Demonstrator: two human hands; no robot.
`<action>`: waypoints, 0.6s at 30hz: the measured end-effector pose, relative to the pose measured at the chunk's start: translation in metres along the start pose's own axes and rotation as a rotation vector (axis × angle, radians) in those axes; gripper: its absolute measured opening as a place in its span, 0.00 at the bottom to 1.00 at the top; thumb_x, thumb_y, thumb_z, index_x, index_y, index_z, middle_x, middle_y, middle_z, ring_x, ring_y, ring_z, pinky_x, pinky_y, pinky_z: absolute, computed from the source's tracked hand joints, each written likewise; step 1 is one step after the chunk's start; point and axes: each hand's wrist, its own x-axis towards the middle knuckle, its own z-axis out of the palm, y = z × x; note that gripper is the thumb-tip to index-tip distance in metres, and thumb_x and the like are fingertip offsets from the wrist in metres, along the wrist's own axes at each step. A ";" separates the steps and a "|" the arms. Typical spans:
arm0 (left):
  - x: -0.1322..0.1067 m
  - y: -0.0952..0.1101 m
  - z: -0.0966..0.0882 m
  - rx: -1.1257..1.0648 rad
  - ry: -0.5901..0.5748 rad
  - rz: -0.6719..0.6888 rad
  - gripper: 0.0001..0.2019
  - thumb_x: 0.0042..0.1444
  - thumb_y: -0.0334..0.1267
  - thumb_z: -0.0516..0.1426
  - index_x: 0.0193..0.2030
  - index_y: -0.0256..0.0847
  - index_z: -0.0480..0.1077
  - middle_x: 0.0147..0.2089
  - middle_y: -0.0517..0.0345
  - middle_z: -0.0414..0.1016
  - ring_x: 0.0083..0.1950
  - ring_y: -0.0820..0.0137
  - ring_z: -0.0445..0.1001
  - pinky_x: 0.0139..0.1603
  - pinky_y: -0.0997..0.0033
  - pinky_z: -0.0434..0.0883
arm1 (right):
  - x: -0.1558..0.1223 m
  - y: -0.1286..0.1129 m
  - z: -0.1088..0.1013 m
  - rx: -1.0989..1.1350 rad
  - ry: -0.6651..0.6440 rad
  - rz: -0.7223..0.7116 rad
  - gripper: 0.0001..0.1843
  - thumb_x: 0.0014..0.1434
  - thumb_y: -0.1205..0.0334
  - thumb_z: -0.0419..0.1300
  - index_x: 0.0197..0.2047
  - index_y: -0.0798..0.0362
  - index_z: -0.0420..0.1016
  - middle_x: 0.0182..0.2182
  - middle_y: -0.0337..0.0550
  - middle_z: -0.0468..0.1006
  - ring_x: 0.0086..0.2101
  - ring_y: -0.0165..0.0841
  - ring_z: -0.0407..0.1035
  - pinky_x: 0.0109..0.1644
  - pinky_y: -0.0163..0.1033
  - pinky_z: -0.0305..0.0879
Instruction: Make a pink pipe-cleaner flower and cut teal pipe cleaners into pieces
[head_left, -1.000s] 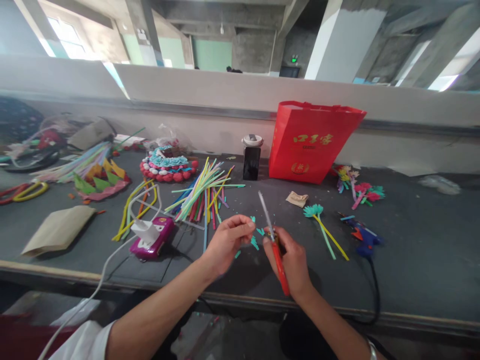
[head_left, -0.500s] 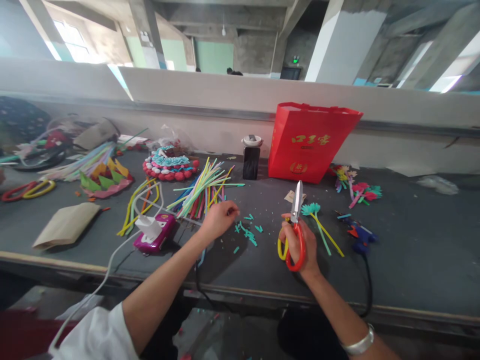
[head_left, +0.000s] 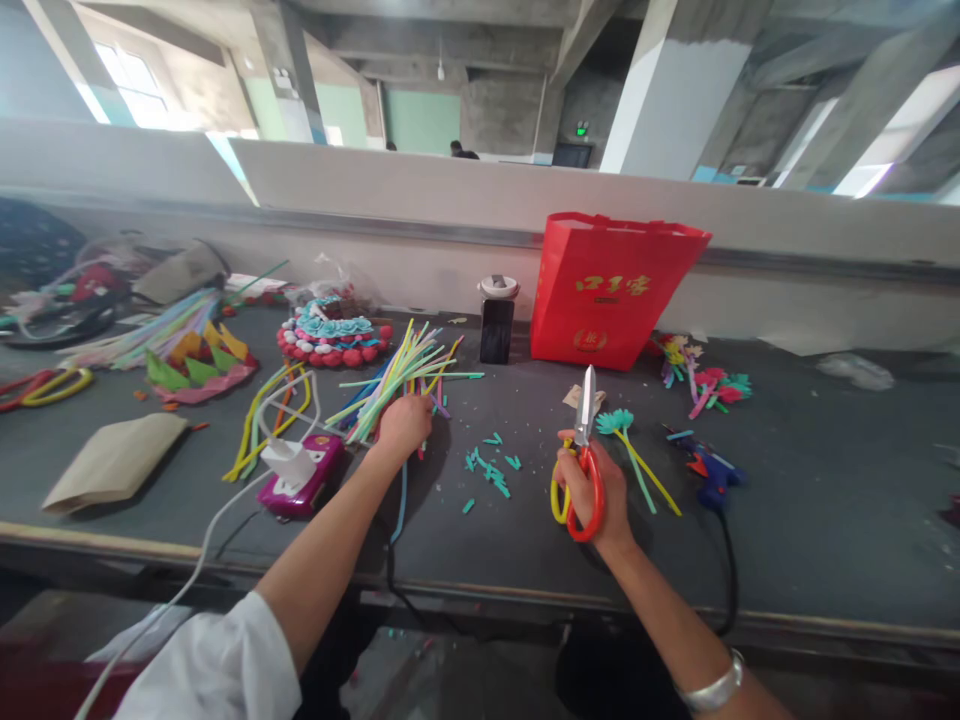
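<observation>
My left hand (head_left: 405,424) reaches into the pile of coloured sticks (head_left: 397,378) on the dark table, its fingers curled down among the sticks. What they hold, if anything, is hidden. My right hand (head_left: 592,490) grips scissors (head_left: 581,460) with red and yellow handles; the shut blades point up and away from me. Between my hands lie several short teal cut pieces (head_left: 491,468). A teal flower on yellow and green stems (head_left: 634,450) lies just right of the scissors.
A red bag (head_left: 611,290) stands at the back with a dark jar (head_left: 496,320) beside it. A blue glue gun (head_left: 709,470) lies at right. A purple power strip (head_left: 304,475), a brown paper bag (head_left: 112,460) and craft flowers (head_left: 334,335) lie at left.
My left hand dropped the teal piece near the scissors and moved left and away into the stick pile. My right hand turned the scissors upright and moved slightly right.
</observation>
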 end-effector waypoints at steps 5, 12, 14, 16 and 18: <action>-0.001 -0.004 -0.002 0.013 -0.003 0.014 0.13 0.57 0.31 0.52 0.42 0.43 0.78 0.42 0.50 0.80 0.46 0.62 0.77 0.46 0.69 0.69 | 0.003 -0.006 0.006 -0.056 -0.046 -0.022 0.19 0.60 0.52 0.54 0.48 0.54 0.74 0.23 0.38 0.76 0.23 0.34 0.73 0.30 0.35 0.68; -0.001 0.003 0.002 -0.002 0.030 0.007 0.15 0.62 0.40 0.50 0.42 0.38 0.77 0.45 0.44 0.78 0.48 0.58 0.76 0.47 0.65 0.70 | 0.009 -0.010 0.022 -0.128 -0.049 -0.045 0.19 0.59 0.52 0.55 0.47 0.54 0.77 0.27 0.43 0.80 0.28 0.37 0.76 0.34 0.36 0.68; 0.000 0.005 0.002 -0.019 0.028 0.006 0.14 0.61 0.41 0.52 0.42 0.38 0.77 0.46 0.45 0.77 0.49 0.58 0.75 0.47 0.65 0.70 | 0.011 -0.017 0.027 -0.137 -0.049 -0.046 0.19 0.59 0.53 0.55 0.49 0.54 0.76 0.27 0.43 0.80 0.29 0.37 0.77 0.35 0.37 0.69; -0.001 0.006 0.002 -0.043 0.027 0.001 0.12 0.60 0.38 0.52 0.39 0.39 0.77 0.45 0.46 0.77 0.48 0.59 0.76 0.46 0.66 0.70 | 0.013 -0.026 0.032 -0.134 -0.047 -0.052 0.20 0.60 0.53 0.55 0.50 0.54 0.76 0.28 0.43 0.81 0.29 0.37 0.77 0.35 0.37 0.69; -0.002 0.006 0.002 -0.077 0.038 -0.013 0.12 0.59 0.35 0.52 0.35 0.39 0.77 0.43 0.45 0.78 0.46 0.59 0.76 0.45 0.66 0.70 | 0.015 -0.036 0.037 -0.111 -0.043 -0.058 0.20 0.60 0.53 0.55 0.50 0.55 0.76 0.29 0.44 0.81 0.30 0.37 0.77 0.35 0.37 0.69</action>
